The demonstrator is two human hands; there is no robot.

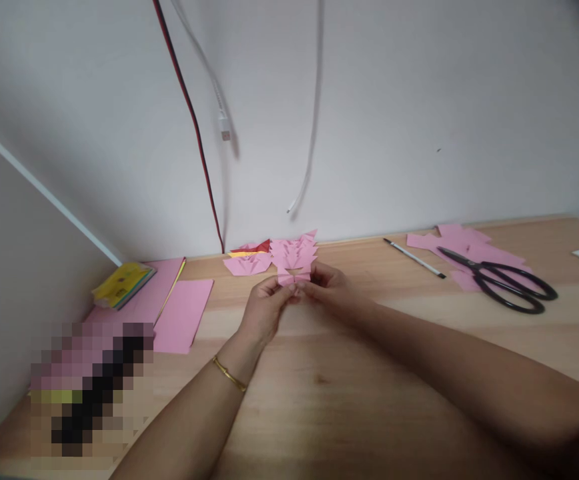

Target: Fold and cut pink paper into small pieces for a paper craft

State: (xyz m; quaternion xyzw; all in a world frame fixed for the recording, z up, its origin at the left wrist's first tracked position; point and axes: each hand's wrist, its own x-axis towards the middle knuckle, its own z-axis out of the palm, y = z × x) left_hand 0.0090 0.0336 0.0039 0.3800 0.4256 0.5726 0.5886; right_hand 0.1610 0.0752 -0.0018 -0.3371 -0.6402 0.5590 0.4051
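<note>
A small pink cut-paper piece (293,275) is held upright between both hands near the middle of the table. My left hand (264,307) pinches its lower left edge, and my right hand (327,287) grips the lower right edge, thumbs close together at the bottom. Just behind it stands a pink zigzag-edged paper (293,251); whether the two are joined I cannot tell. To its left lie a folded pink cutout (247,266) and red and yellow paper pieces (252,249). The fingers behind the held paper are partly hidden.
Black-handled scissors (507,283) rest on pink scraps (469,247) at the right, beside a pen (414,258). Pink sheets (183,315) and a yellow packet (122,283) lie left, near a pixelated patch. Cables (197,127) hang along the wall behind the wooden table (309,400).
</note>
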